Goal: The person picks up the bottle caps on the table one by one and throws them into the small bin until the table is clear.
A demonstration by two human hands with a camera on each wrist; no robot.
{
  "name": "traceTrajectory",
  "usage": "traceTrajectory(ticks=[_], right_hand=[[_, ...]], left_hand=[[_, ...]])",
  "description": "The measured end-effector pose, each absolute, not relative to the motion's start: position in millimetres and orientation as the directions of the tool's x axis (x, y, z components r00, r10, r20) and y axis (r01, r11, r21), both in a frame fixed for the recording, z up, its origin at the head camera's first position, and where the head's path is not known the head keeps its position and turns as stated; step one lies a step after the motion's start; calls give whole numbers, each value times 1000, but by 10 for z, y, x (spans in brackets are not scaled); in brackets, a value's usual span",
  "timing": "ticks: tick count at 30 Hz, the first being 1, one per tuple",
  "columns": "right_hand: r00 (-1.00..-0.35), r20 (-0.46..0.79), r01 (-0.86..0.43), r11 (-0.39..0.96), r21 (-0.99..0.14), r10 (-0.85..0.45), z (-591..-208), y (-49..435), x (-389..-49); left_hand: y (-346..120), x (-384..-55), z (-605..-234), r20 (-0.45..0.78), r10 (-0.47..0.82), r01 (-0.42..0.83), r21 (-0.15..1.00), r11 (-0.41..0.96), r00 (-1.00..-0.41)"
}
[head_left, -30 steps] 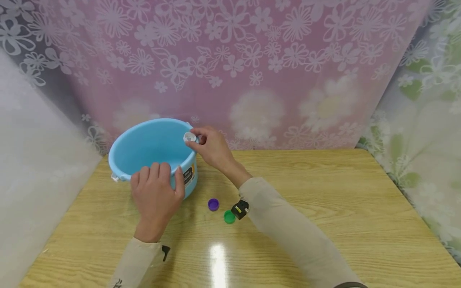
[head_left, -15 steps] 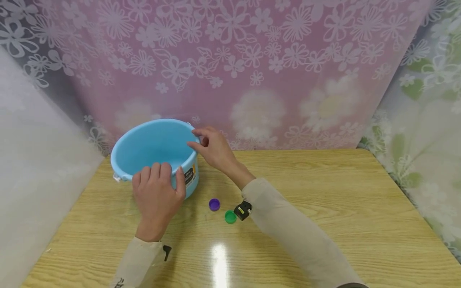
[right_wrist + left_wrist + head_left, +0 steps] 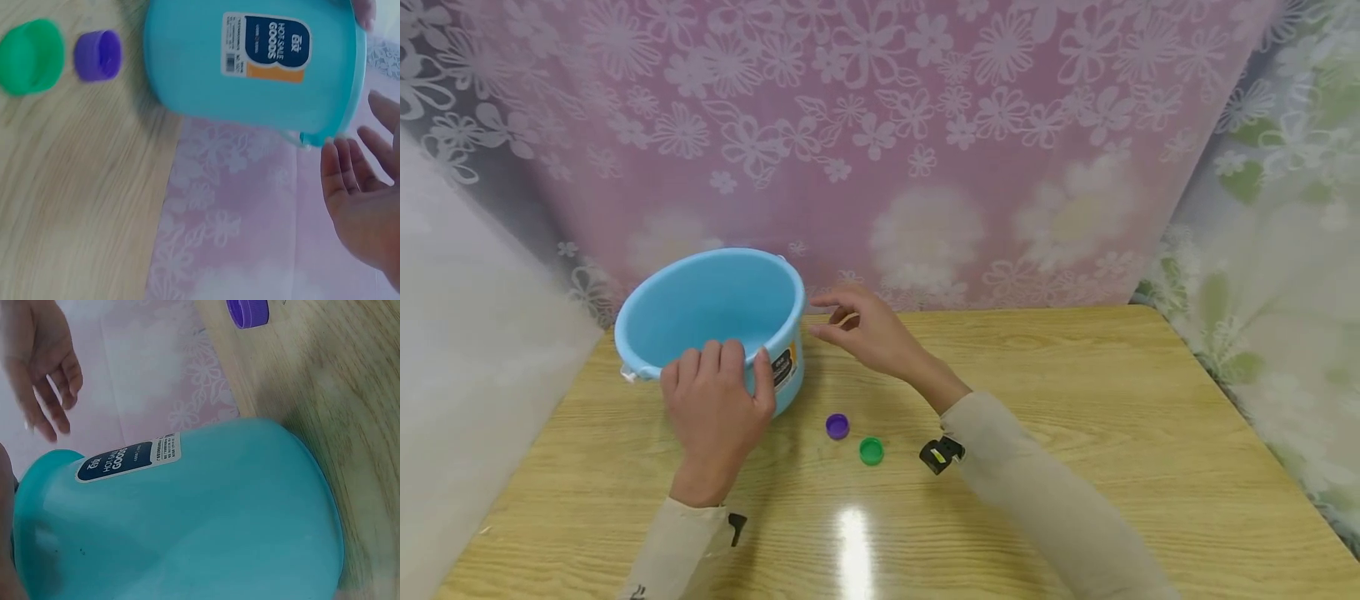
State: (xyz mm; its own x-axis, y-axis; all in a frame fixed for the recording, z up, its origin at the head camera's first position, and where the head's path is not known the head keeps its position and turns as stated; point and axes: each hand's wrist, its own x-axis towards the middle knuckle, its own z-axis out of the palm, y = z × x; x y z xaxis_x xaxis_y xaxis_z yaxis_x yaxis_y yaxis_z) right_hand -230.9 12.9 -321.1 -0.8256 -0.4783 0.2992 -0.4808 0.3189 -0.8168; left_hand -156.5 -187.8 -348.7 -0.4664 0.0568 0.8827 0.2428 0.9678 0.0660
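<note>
A light blue bucket (image 3: 711, 292) stands on the left part of the table. Its near rim is gripped by my left hand (image 3: 718, 412), fingers over the edge and thumb along the outside. My right hand (image 3: 876, 337) holds nothing and hovers just right of the rim, fingers loosely bent and apart from the bucket. On the wood in front of the bucket lie a purple bottle cap (image 3: 837, 427) and a green bottle cap (image 3: 871, 451), hollow sides up. Part of the bucket's floor is hidden by its near wall and my left hand.
The wooden table (image 3: 1075, 417) extends far to the right of the caps. A pink flowered curtain (image 3: 925, 150) hangs along its back edge, close behind the bucket. Pale cloth (image 3: 467, 317) closes off the left side, and leaf-patterned cloth (image 3: 1285, 275) the right.
A white bottle cap was pinched in my right fingers over the rim, then left them and is out of sight. My right hand has drawn back rightward. My left hand keeps its grip.
</note>
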Motion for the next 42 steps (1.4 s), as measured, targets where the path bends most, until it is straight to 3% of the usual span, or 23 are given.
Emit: traceTrajectory(ticks=[10,26,42], right_hand=[[-765,222,-496,334,-802,-605,-3453,480,-2179],[-637,-76,-455,453,-767,-768,-3893,736,-1802],[-603,-106,-613,544,-573,-791,-4102,746,-1570]], left_hand=[[-1906,-1561,-3475,890,48,242,70,968,-453],[-1880,-1563,-3468,899,49,256,72,964,-436],[-1854,-1565,-3483,899,49,248,67,966,-435]])
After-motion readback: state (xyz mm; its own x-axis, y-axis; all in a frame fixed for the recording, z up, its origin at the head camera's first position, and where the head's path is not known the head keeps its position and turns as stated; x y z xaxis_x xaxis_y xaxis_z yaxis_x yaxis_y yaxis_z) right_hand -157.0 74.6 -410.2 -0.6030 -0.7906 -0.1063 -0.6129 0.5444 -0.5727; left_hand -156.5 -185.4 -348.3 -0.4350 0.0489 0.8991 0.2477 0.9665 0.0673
